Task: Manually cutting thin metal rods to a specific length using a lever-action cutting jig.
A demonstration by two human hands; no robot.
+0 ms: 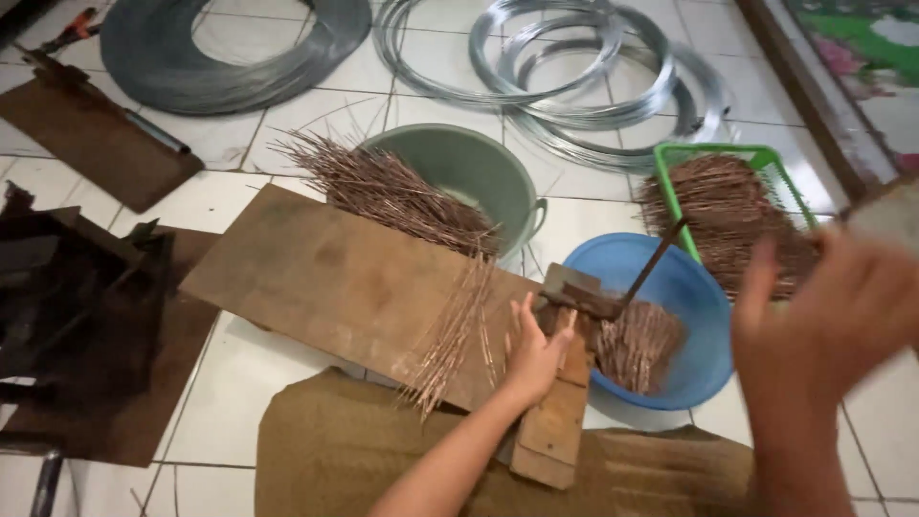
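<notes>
Your white tiled floor carries everything. Far beyond your hands lie grey wire coils. A long wooden board stretches left of your left hand, with a brown mat under your forearm. Just right of that hand sits the blue basin, holding cut rods; beyond it stand a green bucket and a green basket. Your left hand presses flat, fingers spread, on the small wooden cutter block, clamping nothing. Your right hand is raised, blurred; I cannot tell its grip. Loose copper-coloured rods lie just left of your left hand.
</notes>
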